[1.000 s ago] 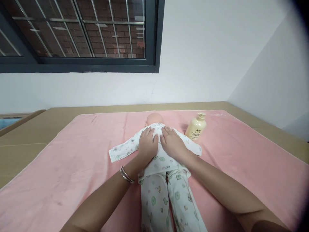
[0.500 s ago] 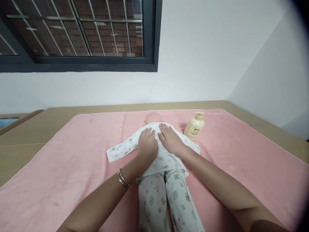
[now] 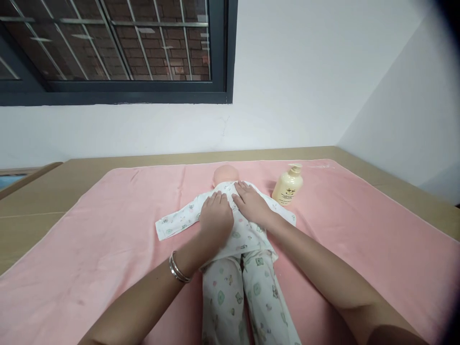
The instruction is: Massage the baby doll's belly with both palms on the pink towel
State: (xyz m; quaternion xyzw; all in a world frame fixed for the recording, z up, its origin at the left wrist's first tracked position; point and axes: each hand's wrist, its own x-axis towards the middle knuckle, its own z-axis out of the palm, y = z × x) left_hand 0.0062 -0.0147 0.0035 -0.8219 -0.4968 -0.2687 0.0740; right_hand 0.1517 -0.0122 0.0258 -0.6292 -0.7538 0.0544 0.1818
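Note:
A baby doll (image 3: 225, 175) with a bald head lies stretched out before me, head away from me, in a white long-sleeved top (image 3: 247, 237) and white trousers (image 3: 223, 297) printed with small green and brown figures. My left hand (image 3: 216, 218), with silver bangles (image 3: 176, 268) at its wrist, rests flat on the left part of the doll's upper body. Beside it my right hand (image 3: 252, 205) lies flat on the right part, fingers stretched toward the collar. Neither hand grips anything. The doll's face is not visible.
A pink sheet (image 3: 118, 239) covers most of the tan surface (image 3: 46, 206). A cream pump bottle (image 3: 287, 186) stands right of the doll, near its sleeve. Beyond are a white wall (image 3: 280, 96) and a dark-framed window (image 3: 143, 93) with bars.
My left hand has slid very slightly toward me on the doll's top. My right hand stays in about the same place. The whole view has shifted a little.

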